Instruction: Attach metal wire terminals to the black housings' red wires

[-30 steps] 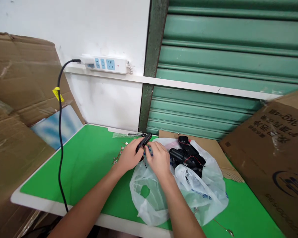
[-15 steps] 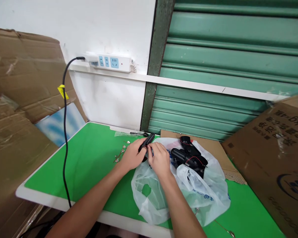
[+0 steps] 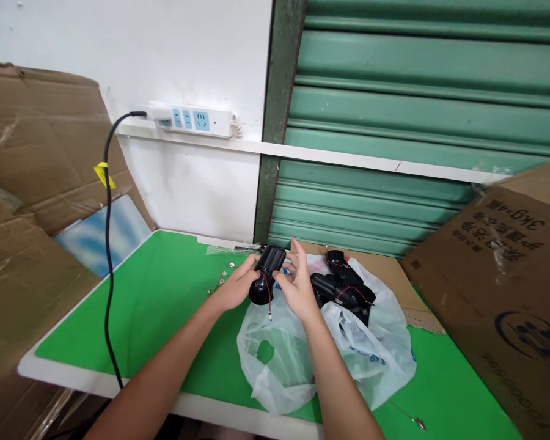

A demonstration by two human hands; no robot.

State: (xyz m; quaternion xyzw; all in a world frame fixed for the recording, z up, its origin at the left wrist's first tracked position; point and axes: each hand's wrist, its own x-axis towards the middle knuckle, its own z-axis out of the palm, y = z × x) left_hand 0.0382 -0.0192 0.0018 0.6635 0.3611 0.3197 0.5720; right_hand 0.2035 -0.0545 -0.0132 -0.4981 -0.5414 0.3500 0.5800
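Your left hand (image 3: 236, 286) and right hand (image 3: 297, 282) close in from either side on one glossy black plastic casing (image 3: 267, 270), fingers at its edges. The casing has a ribbed, blocky upper end and a smooth rounded lower end, and you hold it above the far edge of the crumpled bag. A thin red wire (image 3: 270, 294) curves over its rounded part and hangs down to a small tip.

Just beneath and to the right spreads the plastic bag (image 3: 282, 373), thin, whitish and translucent, wrinkled, with blue print and a round hole that shows green through it. More black casings (image 3: 341, 292) lie piled on it, smooth and curved, with red wires looping across them.

Left of the casing you hold, small metal pieces on thin wires (image 3: 220, 281) lie scattered on the green desk (image 3: 165, 293), which has a pale rim. Behind them is a clear, crinkly wrapper (image 3: 224, 249) with a slim dark item (image 3: 248, 248) at it. A flat sheet of brown cardboard (image 3: 421, 311), torn along its near edge, lies under the bag's far side. Near the right front, a thin wire with a shiny metal end (image 3: 420, 423) rests on the green surface.
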